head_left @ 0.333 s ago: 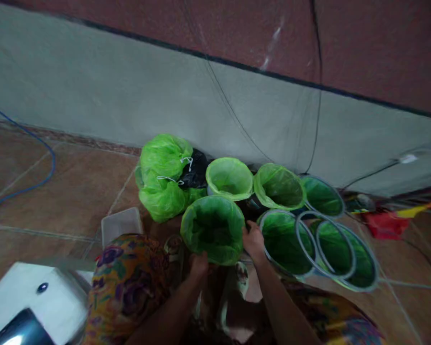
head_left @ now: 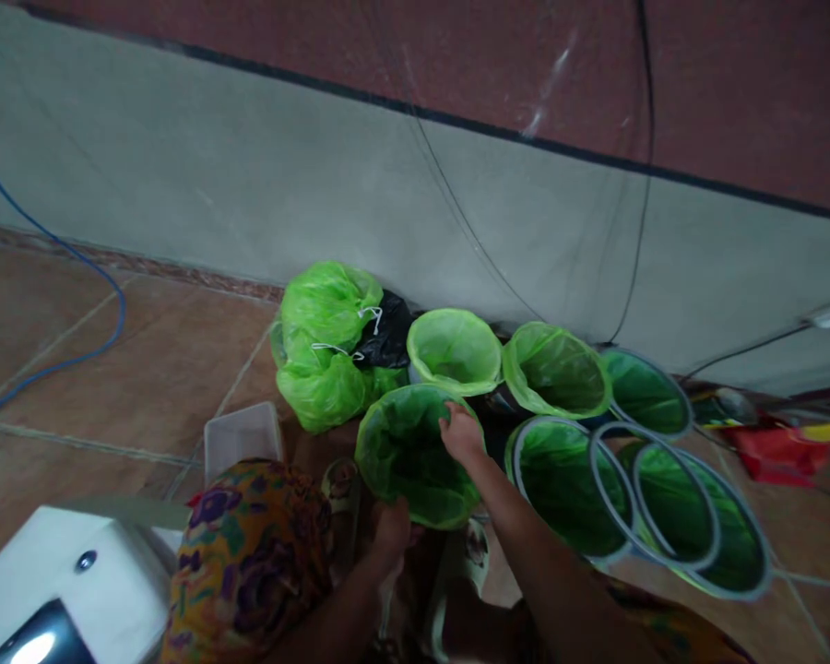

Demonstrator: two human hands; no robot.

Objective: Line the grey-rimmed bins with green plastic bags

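Between my feet stands a trash bin (head_left: 415, 452) lined with a green plastic bag, the bag folded over its rim. My left hand (head_left: 391, 530) grips the bin's near side from outside, low and in shadow; its fingertips are partly hidden. Over the right part of the bin's mouth is my right hand (head_left: 463, 433), its fingers apart and slightly bent against or just above the liner. Directly behind stand two more bins with green liners, a left one (head_left: 455, 350) and a right one (head_left: 557, 371).
Tied green bags (head_left: 328, 346) and a black bag (head_left: 385, 332) lie by the wall. Grey-rimmed lined bins (head_left: 573, 484) and loose rings (head_left: 712, 526) crowd my right. A clear plastic tub (head_left: 242, 441), a white box (head_left: 76, 581), a blue cable (head_left: 121, 314) and a red item (head_left: 781, 452) surround me.
My right hand has moved from the bin's outer right side up and over its rim to the mouth. My left hand stays at the near side. The view has shifted slightly left.
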